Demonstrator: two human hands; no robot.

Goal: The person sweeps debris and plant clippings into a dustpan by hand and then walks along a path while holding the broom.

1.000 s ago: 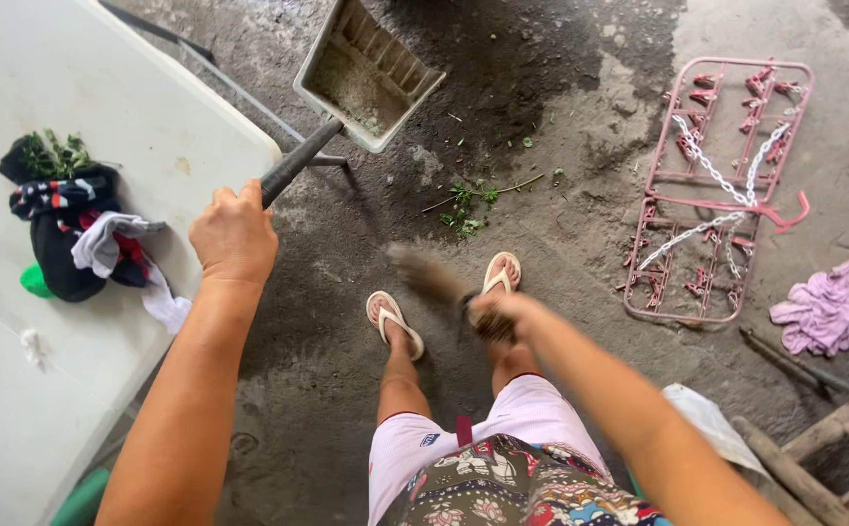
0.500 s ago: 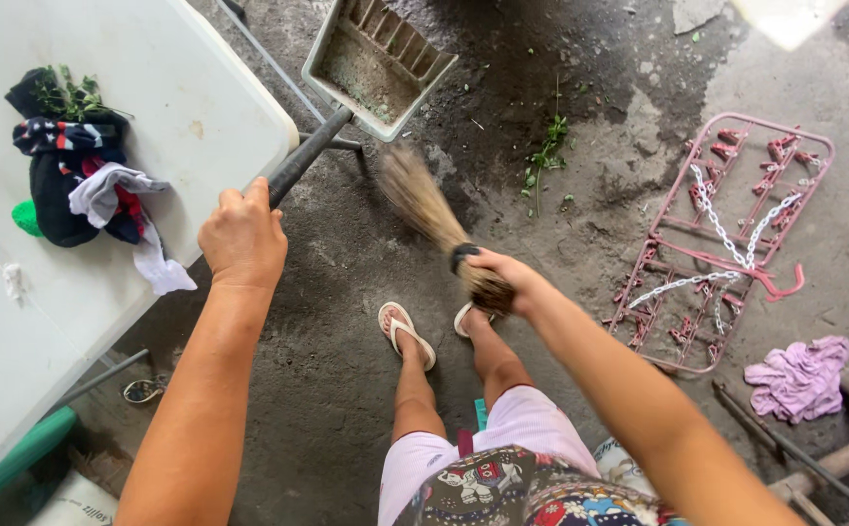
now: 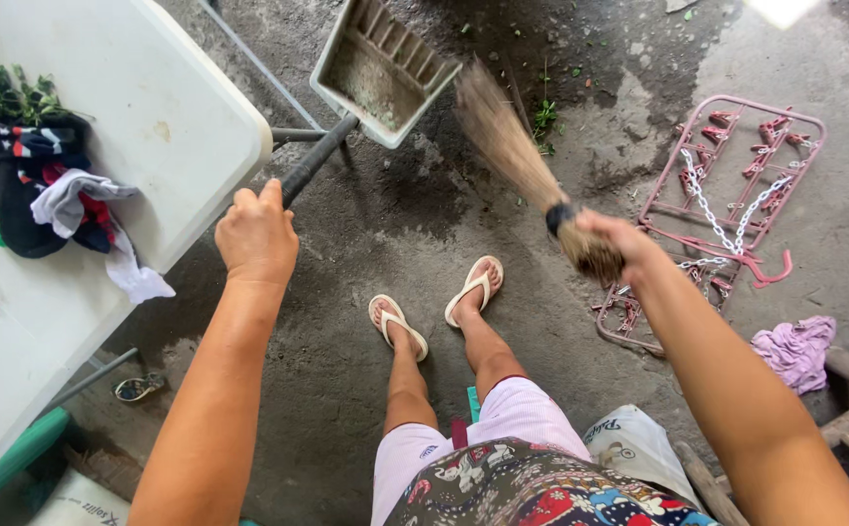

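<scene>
Sweeping is the step we judge to be in hand; nearest us our legs stand on the concrete floor in pale sandals, with a white bag at our right and a small sandal lying near the table leg at our left; a little farther, our left hand is clenched round the dark handle of the dustpan, and our right hand grips the bound end of a short straw broom; the broom's bristles fan out toward the far side, their tips just beside the dustpan's open mouth, blurred as if mid-stroke; the grey dustpan sits tilted on the floor at the far middle, with dust in its tray; at the left a white table bears a heap of dark and striped clothes; at the right lies a pink hanger rack with a chain, and nearer, a lilac rag; bits of green leaf lie beyond the broom; the next move, we judge, calls for holding the pan steady and drawing those bits toward its lip.
</scene>
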